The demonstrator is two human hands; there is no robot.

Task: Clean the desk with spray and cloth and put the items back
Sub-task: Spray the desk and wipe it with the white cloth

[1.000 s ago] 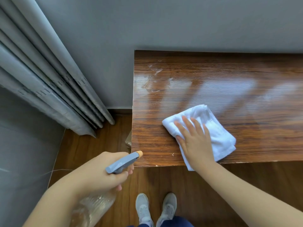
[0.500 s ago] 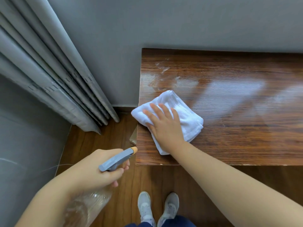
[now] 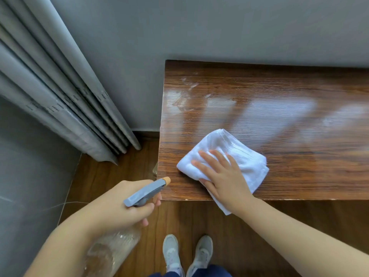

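A folded white cloth point(image 3: 237, 154) lies on the brown wooden desk point(image 3: 279, 108) near its front left corner. My right hand point(image 3: 223, 174) presses flat on the cloth with straight, spread fingers. One corner of the cloth hangs over the desk's front edge. My left hand point(image 3: 119, 204) grips a clear spray bottle point(image 3: 111, 250) with a grey trigger head and orange nozzle point(image 3: 147, 191), held below and left of the desk corner. Wet smears shine on the desk's back left part.
Grey curtains point(image 3: 60, 92) hang at the left, reaching the wooden floor point(image 3: 103, 176). A grey wall point(image 3: 219, 27) runs behind the desk. My two grey shoes point(image 3: 187, 254) stand on the floor below the desk's front edge.
My right hand has slid the cloth from the desk's left edge back to the right and toward the front edge. The left hand keeps hold of the spray bottle.
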